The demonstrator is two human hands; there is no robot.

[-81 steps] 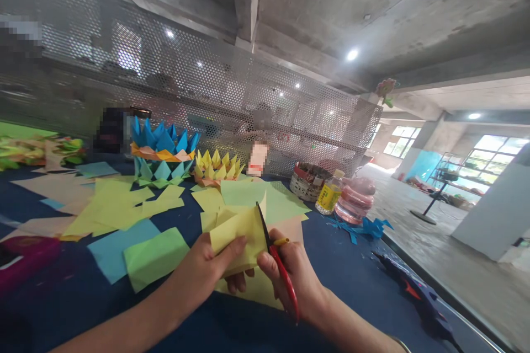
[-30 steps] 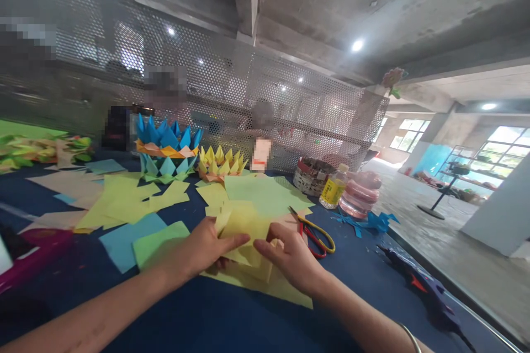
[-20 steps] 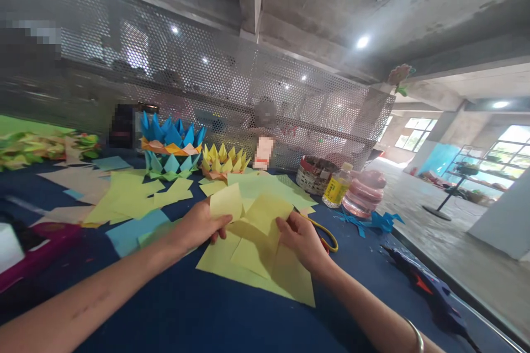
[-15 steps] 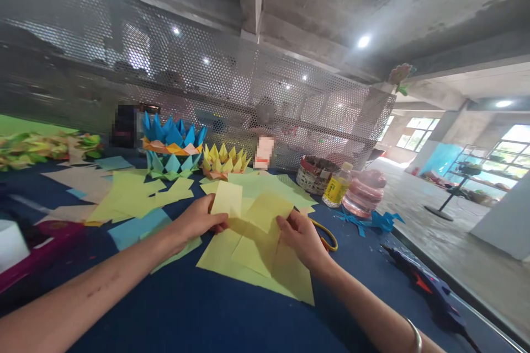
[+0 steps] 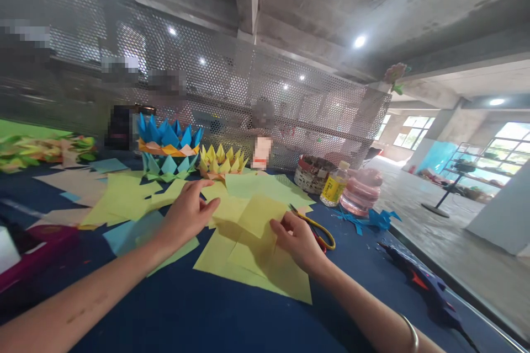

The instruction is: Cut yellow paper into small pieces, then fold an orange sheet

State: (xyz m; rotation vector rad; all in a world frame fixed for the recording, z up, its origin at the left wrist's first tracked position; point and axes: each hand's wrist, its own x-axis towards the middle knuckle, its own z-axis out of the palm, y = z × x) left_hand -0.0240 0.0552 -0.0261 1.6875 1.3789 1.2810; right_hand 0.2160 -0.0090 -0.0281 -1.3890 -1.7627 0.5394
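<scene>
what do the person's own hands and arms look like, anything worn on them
The left hand and right hand are ungloved, and no sleeves show. A slim silver-coloured bangle circles the right forearm. The left forearm bears small dark marks.

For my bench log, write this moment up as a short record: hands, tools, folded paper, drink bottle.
left hand: raised, fingers parted, nothing visible in its grip
right hand: pinching the edge of a small yellow paper piece
under that piece: larger yellow sheet
scissors: beside the right hand, partly hidden by it
glue gun: near the table's right edge
folded paper: blue-topped stack, yellow ring beside it
bottle: upright, yellow label
</scene>
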